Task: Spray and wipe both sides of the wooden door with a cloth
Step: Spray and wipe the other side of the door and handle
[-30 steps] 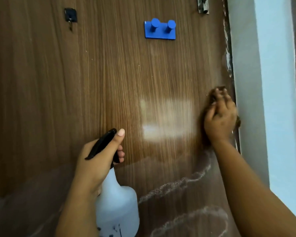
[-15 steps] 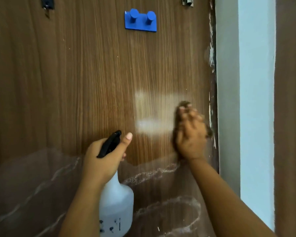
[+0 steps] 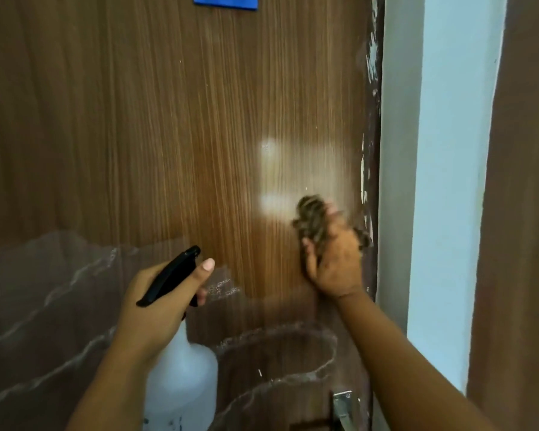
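Since half a second back my right hand point(image 3: 333, 259) has slid down the wooden door point(image 3: 137, 135), and the blue hook plate point(image 3: 225, 2) that sat fully in shot is now cut off at the top edge. So I'm looking lower on the door than before, and a shiny metal bit point(image 3: 343, 405) has shown up near the bottom by the door edge.

Head view, only one there is: door is brown wood-grain laminate, stripes running straight up and down, glossy enough to throw back a pale squarish glare patch just above the cloth point(image 3: 313, 222). Lower part has curvy whitish streaks and a hazy film across it. Cloth is a crumpled brown-and-tan wad, a bit motion-blurred, pushed against the door near its right edge with my right hand curled over it, fingers pointing up.

My left hand point(image 3: 159, 306) is wrapped round the neck of the spray bottle point(image 3: 184, 377), same grip as before, thumb sticking up beside the black trigger head. Bottle stands upright, long axis vertical, cloudy white plastic body with a rounded belly, nozzle aimed up and right at the door. Right of the door there's a pale blue wall point(image 3: 448, 181), then another brown panel point(image 3: 523, 213).
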### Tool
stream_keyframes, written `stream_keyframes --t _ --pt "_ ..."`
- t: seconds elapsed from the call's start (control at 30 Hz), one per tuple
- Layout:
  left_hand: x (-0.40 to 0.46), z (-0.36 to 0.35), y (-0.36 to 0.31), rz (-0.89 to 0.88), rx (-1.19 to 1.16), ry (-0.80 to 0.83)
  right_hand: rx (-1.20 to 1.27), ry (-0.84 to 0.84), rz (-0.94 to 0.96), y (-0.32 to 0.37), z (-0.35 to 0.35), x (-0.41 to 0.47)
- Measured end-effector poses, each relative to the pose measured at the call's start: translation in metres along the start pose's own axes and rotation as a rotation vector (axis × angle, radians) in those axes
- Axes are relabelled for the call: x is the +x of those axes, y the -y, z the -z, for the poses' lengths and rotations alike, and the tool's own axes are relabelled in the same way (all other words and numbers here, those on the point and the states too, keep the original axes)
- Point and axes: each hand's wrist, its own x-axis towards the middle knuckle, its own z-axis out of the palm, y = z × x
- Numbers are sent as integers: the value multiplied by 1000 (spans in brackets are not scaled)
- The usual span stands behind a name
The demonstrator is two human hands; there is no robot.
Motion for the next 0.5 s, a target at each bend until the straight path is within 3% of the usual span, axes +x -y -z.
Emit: stream_keyframes --t 0.07,0.27,0.43,0.5 --pt "-7 -2 2 22 1 -15 4 -112 -98 -19 14 17" --pt "-17 -13 22 53 44 -9 -39 -96 36 -15 5 42" --pt "-29 -29 32 94 -5 41 -127 319 776 -7 -10 -80" --pt "-31 -27 34 111 -1 65 -155 475 990 -16 -6 -88"
